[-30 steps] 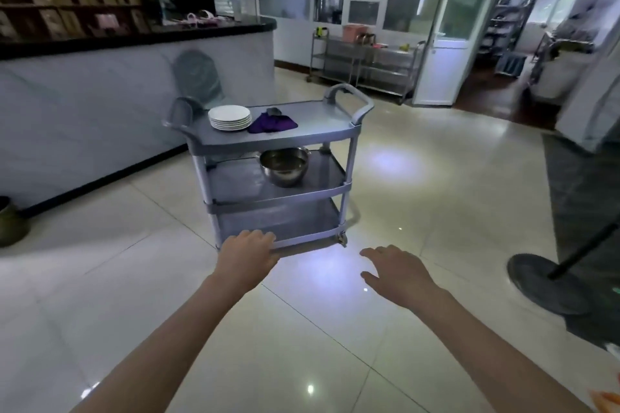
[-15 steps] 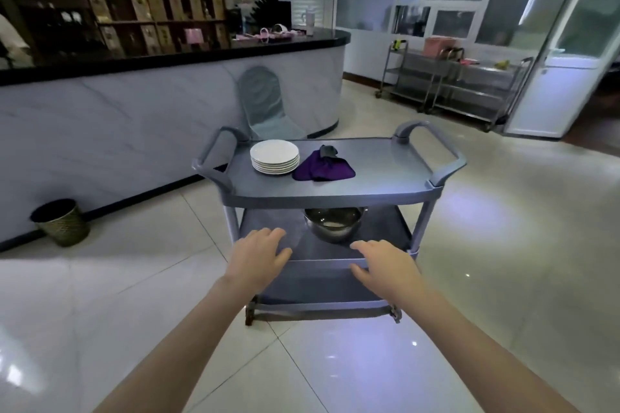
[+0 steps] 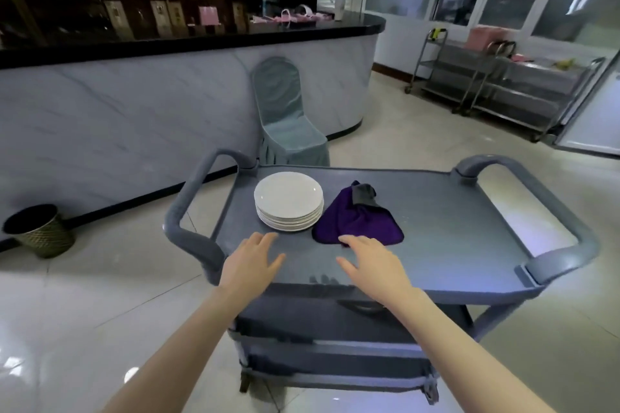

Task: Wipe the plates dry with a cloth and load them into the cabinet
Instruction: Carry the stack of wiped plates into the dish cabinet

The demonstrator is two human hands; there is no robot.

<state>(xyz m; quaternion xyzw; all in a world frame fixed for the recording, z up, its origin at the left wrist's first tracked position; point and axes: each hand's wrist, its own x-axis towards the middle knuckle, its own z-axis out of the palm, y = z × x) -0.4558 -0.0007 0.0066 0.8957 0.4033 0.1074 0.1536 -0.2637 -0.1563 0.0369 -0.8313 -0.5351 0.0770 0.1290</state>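
The plates (image 3: pixel 288 199) sit in one stack on the top shelf of the cart (image 3: pixel 453 228), toward its left end. The cloth (image 3: pixel 359 225), purple with a grey patch, lies on the same shelf just right of the stack. The left hand (image 3: pixel 250 266) is over the cart's near edge, fingers spread and released, grasping nothing, close to the plates. The right hand (image 3: pixel 372 266) is also released. Its fingertips reach the cloth's near edge, but I cannot tell whether they touch it.
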